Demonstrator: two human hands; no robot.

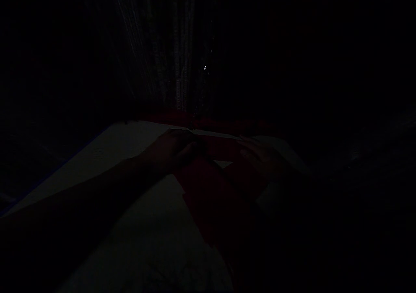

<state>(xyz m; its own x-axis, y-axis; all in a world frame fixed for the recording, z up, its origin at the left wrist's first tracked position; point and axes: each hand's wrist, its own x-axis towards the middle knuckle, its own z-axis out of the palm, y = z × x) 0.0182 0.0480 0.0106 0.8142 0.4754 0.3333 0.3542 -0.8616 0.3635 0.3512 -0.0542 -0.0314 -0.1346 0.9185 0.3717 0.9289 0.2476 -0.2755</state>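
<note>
The view is very dark. A red piece of cloth (211,197) lies over a pale work surface (146,228) and runs from the near right towards the far edge. My left hand (177,150) rests on the cloth's far left part, back upward and thumb to the right; darkness hides its other fingers. To the right, my right hand (261,158) lies on the cloth's far right part with its fingers stretched out, pointing left. Between the hands a small pale triangle of the surface shows through a gap in the cloth.
A blue edge (58,167) borders the pale surface on the left. More red material (214,123) lies along the far edge. Beyond it hang dim upright strands or folds (182,63) that I cannot make out, with a small bright glint beside them. Blackness covers the right side.
</note>
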